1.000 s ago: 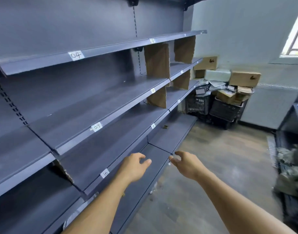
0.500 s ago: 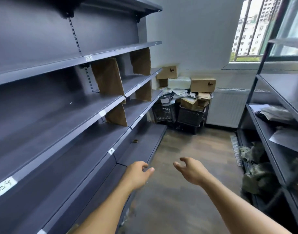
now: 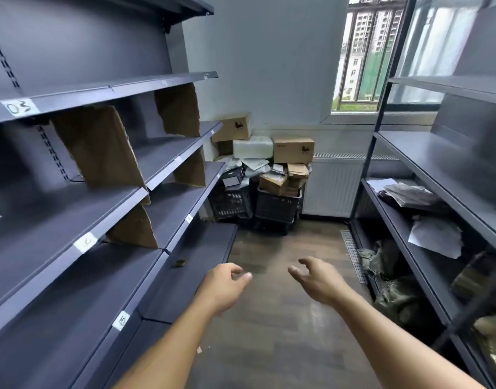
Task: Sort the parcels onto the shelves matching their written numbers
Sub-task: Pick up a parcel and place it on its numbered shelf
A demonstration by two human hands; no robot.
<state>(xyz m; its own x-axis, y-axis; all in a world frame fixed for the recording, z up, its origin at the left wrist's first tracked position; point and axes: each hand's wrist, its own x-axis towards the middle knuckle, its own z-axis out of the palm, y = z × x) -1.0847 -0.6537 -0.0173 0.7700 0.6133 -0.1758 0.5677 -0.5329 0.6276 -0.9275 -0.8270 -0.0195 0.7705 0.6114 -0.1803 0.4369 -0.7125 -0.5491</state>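
Grey metal shelves (image 3: 58, 290) are swinging leftward; the person is turning toward far brown cardboard parcels (image 3: 293, 149), likely fetching one, left hand (image 3: 224, 284) and right hand (image 3: 314, 279) loosely spread, empty.

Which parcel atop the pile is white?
The white parcel, lying between the left brown box and the right brown box; both are cardboard.

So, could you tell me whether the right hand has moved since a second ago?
Yes. The right hand has swung rightwards, away from the front edge of the left shelves, out over the floor.
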